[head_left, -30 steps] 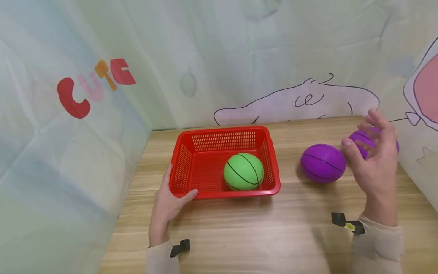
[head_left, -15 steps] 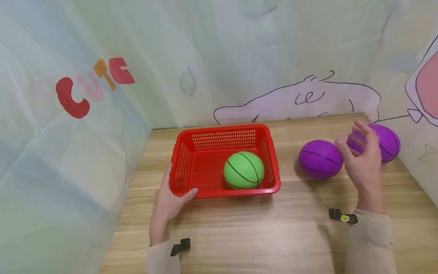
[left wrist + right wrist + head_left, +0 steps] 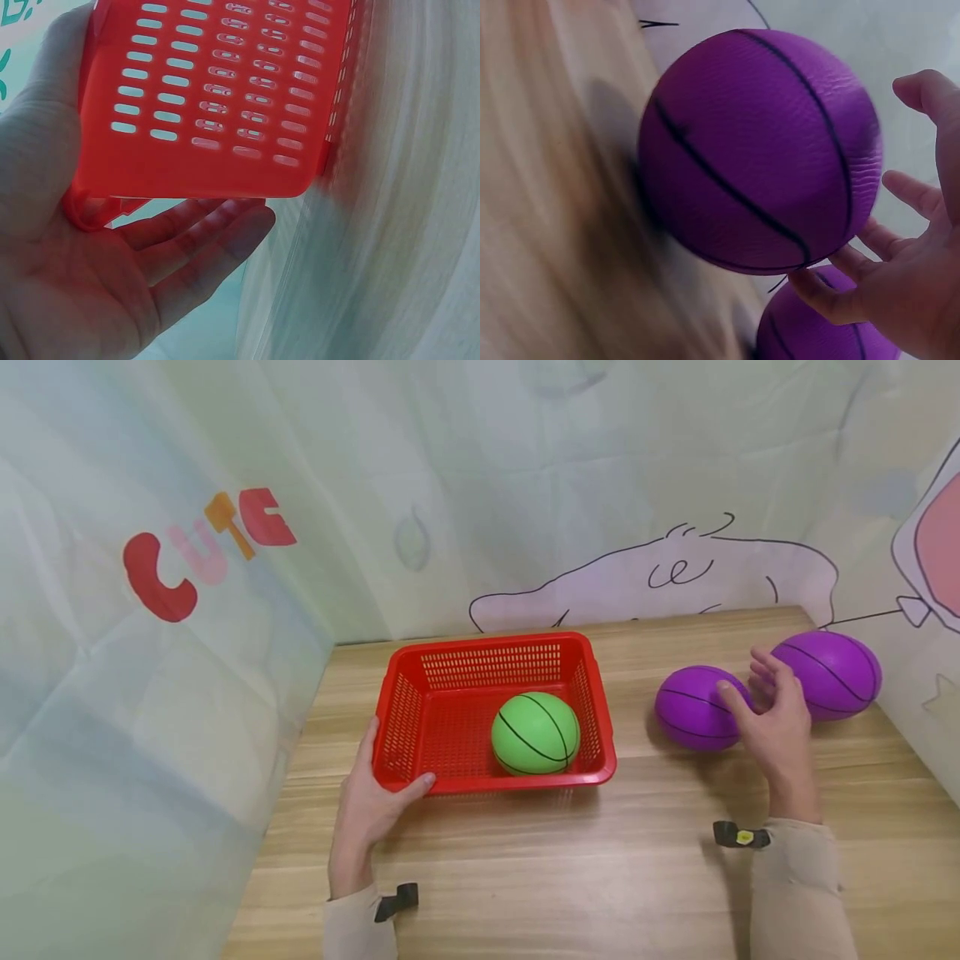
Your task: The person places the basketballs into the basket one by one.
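Note:
A red plastic basket (image 3: 495, 787) with slotted walls stands on the table, a green ball (image 3: 535, 733) inside it at the right. My left hand (image 3: 369, 806) grips the basket's near left corner, thumb over the rim; in the left wrist view its fingers (image 3: 202, 262) lie along the outside of the red wall (image 3: 187, 169). Two purple balls lie right of the basket, a nearer one (image 3: 693, 708) and a farther one (image 3: 828, 675). My right hand (image 3: 780, 727) is at the nearer ball's right side, fingers spread; the right wrist view shows fingertips beside that ball (image 3: 757, 150), contact unclear.
The wood-grain table (image 3: 540, 868) runs up to pale printed cloth walls at the back, left and right. Red, pink and orange letters (image 3: 161, 578) show on the left cloth. A black band (image 3: 738, 835) is at the right sleeve.
My right hand has moved left and down from over the farther purple ball to the nearer one's right side. My left hand keeps its grip on the basket.

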Available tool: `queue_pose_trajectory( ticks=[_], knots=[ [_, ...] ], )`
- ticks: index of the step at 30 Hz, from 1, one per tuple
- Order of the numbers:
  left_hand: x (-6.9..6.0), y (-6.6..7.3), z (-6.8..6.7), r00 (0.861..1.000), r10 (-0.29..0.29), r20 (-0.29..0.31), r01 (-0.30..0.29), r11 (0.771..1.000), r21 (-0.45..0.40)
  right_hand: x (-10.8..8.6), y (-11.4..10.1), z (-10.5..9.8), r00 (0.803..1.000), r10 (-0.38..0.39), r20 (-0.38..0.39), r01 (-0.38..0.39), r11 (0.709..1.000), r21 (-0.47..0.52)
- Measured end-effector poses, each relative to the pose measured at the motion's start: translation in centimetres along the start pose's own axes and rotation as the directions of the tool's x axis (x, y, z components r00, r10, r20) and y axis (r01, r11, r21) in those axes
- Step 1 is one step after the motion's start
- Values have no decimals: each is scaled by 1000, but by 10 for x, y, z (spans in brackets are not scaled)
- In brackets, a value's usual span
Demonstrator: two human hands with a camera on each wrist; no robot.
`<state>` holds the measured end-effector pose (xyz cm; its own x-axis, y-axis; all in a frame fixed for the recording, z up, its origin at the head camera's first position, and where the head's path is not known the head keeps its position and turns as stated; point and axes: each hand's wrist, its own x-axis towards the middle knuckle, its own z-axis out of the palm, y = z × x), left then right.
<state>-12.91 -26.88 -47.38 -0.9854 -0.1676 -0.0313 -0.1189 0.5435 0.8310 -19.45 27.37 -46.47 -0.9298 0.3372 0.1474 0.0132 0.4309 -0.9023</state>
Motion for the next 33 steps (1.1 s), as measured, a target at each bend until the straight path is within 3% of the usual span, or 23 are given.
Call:
queue_pose_trajectory(
  ticks=[13, 18, 25, 33],
  knots=[
    [3, -1, 0, 1000, 1, -2, -1, 1000, -11, -3, 15, 7, 997, 45, 66, -46, 999, 4],
    [1, 1, -1, 1000, -12, 8, 12, 1000, -19, -3, 23, 7, 990, 54, 129, -53, 999, -4],
    [0, 2, 0, 1000, -13, 11, 13, 999, -30, -2, 26, 6, 957, 44, 287, -36, 999, -31],
    [0, 0, 1, 1000, -5, 1, 5, 1000, -27, -3, 26, 6, 934, 85, 348, -74, 996, -44]
  ],
)
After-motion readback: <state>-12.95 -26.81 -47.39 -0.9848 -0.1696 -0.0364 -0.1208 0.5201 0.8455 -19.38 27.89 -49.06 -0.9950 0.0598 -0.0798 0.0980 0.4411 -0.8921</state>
